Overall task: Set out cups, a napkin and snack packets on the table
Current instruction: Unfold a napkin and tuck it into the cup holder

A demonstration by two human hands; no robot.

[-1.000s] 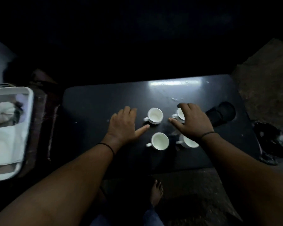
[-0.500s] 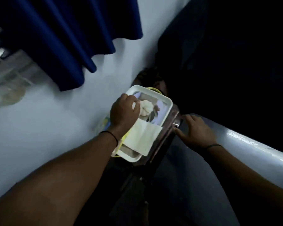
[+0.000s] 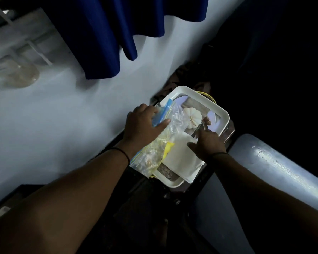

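Observation:
A white tray (image 3: 222, 114) sits beside the table's end. My left hand (image 3: 143, 125) grips clear plastic snack packets (image 3: 154, 153) with blue and yellow edges, lifted over the tray's left side. A white folded napkin (image 3: 182, 158) lies in the tray's near half. My right hand (image 3: 207, 142) rests on the napkin's far edge, fingers reaching toward a small white pumpkin-shaped object (image 3: 192, 116). Whether the right hand grips anything is unclear. The cups are out of view.
The dark glossy table (image 3: 275, 167) runs off to the right. A pale wall (image 3: 62, 116) lies to the left, with a blue curtain (image 3: 117, 33) hanging above. A yellow rim (image 3: 207, 95) shows under the tray's far end. The floor below is dark.
My view swung from the cups on the table to the tray. My left hand took hold of the snack packets and raised them; my right hand moved from the table edge onto the napkin.

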